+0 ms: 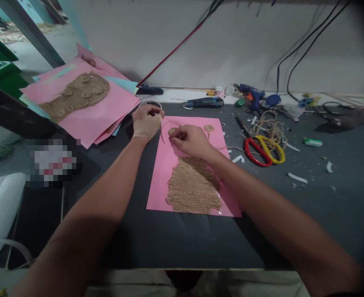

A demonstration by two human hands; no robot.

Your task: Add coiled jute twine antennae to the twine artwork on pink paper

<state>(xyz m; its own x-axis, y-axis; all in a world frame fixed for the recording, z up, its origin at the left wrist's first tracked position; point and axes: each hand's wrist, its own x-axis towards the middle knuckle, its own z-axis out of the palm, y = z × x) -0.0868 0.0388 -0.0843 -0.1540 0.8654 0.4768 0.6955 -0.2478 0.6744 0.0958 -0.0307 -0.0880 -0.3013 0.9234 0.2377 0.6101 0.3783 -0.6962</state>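
A pink sheet (pixel 157 189) lies on the dark table, with rows of brown twine (pixel 194 189) covering its lower middle. Near its top right is a small twine coil (pixel 209 128). Another coil (pixel 172 131) shows at the upper left, partly under the fingertips of my right hand (pixel 190 140), which is closed in a pinch; what it holds, if anything, is too small to name. My left hand (pixel 147 121), with a pale wrap around the palm, is closed beside the sheet's top left corner, at a round ring-shaped object (pixel 151 104). Its fingertips are partly hidden. A loose twine piece curves between the hands.
Red and yellow handled scissors (pixel 258 150) and tangled twine (pixel 270 128) lie to the right among paper scraps. A blue cutter (pixel 203 102) and a blue glue gun (pixel 253 95) are at the back. Pink sheets with twine work (pixel 107 113) are stacked at left.
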